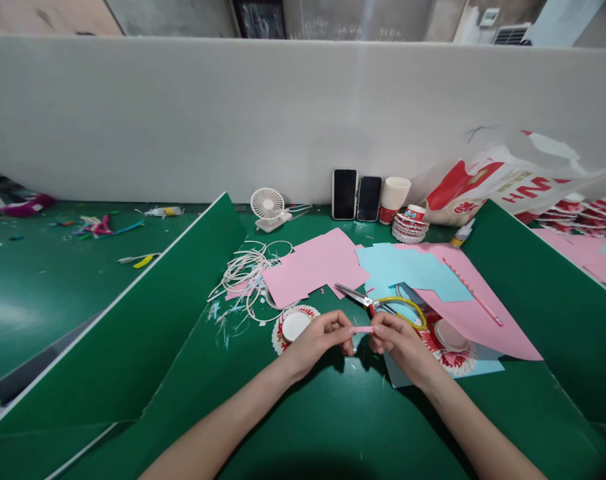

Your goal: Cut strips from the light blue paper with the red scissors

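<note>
Both hands – left hand (320, 339) and right hand (400, 341) – pinch a small pink paper strip (363, 329) between them, already cut, scissors (377, 303) lying beside uncut pink sheets (313, 270)

Both hands pinch a small pink paper strip (363, 329) between them, the left hand (319, 338) at its left end and the right hand (400, 340) at its right end, low over the green surface (303, 413). Just behind the strip lie yellow-handled scissors (377, 303), beyond them pink paper sheets (313, 270) and a light blue sheet (407, 267). Left of the strip sits a flattened paper cup (293, 327).
</note>
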Demonstrator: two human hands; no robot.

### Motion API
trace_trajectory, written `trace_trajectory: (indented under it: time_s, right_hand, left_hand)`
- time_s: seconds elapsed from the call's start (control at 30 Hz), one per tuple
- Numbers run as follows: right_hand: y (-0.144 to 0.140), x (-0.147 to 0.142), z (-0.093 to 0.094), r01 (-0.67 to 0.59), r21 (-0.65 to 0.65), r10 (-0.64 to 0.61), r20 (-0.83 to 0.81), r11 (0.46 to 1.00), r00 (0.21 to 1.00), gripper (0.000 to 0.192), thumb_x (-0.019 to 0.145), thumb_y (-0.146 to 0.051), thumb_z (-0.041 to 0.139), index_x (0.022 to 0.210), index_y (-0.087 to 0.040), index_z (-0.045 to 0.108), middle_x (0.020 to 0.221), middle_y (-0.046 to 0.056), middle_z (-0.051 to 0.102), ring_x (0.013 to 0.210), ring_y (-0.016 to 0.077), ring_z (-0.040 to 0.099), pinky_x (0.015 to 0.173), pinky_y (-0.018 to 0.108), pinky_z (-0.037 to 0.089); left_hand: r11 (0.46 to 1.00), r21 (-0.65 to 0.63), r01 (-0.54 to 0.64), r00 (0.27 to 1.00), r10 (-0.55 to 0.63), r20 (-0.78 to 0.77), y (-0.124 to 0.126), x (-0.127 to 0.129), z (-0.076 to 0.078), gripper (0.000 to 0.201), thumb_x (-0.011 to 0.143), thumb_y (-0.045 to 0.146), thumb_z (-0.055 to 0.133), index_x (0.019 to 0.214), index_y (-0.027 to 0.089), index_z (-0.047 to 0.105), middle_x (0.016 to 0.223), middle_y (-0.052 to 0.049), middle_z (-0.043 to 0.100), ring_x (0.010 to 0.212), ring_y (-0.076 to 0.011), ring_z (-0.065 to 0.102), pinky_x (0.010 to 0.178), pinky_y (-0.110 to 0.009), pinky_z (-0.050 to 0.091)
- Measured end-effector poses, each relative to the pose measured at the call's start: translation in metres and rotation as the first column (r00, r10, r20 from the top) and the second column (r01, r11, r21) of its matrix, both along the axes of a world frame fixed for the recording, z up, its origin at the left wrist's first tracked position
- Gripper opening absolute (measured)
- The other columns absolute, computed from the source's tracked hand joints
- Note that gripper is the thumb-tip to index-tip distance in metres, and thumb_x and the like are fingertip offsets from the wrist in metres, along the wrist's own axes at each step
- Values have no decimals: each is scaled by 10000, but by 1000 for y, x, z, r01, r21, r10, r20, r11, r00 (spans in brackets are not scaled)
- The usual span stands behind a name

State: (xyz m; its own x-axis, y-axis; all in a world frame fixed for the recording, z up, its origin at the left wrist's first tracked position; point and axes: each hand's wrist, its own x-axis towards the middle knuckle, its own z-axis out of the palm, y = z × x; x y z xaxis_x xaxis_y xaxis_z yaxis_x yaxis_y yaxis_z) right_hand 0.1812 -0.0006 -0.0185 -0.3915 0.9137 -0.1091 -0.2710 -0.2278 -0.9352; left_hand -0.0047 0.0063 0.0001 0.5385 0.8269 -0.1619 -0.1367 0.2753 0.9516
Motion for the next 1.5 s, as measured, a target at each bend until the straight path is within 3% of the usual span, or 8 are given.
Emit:
trace_trajectory:
  time_s: [0.3, 0.4, 0.5, 0.6, 0.8, 1.0, 1.33, 1.5]
  right_hand:
    - [-1, -1, 6, -7, 129, -16, 180, 992, 983, 164, 831, -317, 518, 744, -178, 512, 604, -32, 481, 569, 98, 460, 570, 241, 350]
    - [0, -2, 9, 62, 246, -145, 336, 967, 931, 160, 837, -322, 495, 749, -189, 510, 623, -30, 466, 586, 108, 460, 571, 244, 363]
    - [-2, -3, 10, 97, 442, -333, 496, 892, 802, 134, 850, -293, 469, 775, -196, 524, 700, 0, 518, 645, 132, 488, 602, 262, 378]
    - [-5, -5, 8, 46, 615, -475, 556, 787, 682, 100, 858, -244, 456, 827, -200, 540, 759, 29, 565, 688, 154, 510, 635, 282, 390]
    - [-10, -7, 5, -127, 720, -492, 581, 683, 648, 100, 858, -180, 446, 894, -198, 538, 801, 51, 569, 736, 166, 519, 670, 302, 408]
    - [-10, -7, 4, -185, 720, -438, 583, 669, 684, 134, 864, -171, 433, 927, -209, 545, 844, 60, 574, 774, 175, 529, 688, 312, 423]
    - [-12, -11, 6, -103, 627, -366, 571, 772, 735, 85, 879, -191, 407, 866, -206, 490, 815, 38, 525, 752, 157, 497, 673, 296, 410]
    - [-12, -11, 8, -105, 668, -379, 537, 737, 753, 73, 872, -173, 412, 846, -205, 472, 834, 44, 501, 780, 165, 481, 701, 313, 408]
  left_hand:
    - [988, 156, -6, 995, 21, -94, 2, 2, 0, 186, 840, 340, 469, 820, 156, 485, 662, 10, 535, 656, -112, 516, 646, -238, 394]
    - [957, 264, -119, 958, 181, -224, 1, 2, -3, 208, 840, 361, 459, 922, 172, 490, 688, 18, 520, 643, -110, 513, 624, -234, 399]
    - [892, 424, -160, 877, 325, -354, -1, 1, -2, 229, 842, 365, 453, 971, 192, 533, 743, 6, 553, 645, -113, 518, 617, -236, 403]
    - [834, 549, -53, 844, 331, -421, -5, 1, 0, 249, 858, 341, 429, 1011, 212, 578, 892, -28, 627, 771, -143, 561, 709, -262, 425]
    - [776, 629, 49, 855, 293, -428, -7, 5, -7, 290, 882, 281, 388, 1118, 215, 544, 1050, -48, 614, 965, -158, 551, 852, -286, 410]
    - [781, 624, 25, 861, 301, -411, -6, 6, -9, 220, 863, 292, 429, 1014, 200, 561, 1003, -42, 622, 937, -160, 559, 838, -288, 417]
    - [796, 599, 91, 861, 239, -449, -5, 5, -7, 195, 841, 343, 469, 841, 191, 592, 830, -11, 625, 804, -143, 561, 726, -250, 405]
    - [815, 578, 50, 863, 256, -436, -5, 6, -6, 208, 839, 362, 462, 878, 184, 562, 835, -15, 614, 781, -142, 558, 718, -253, 411]
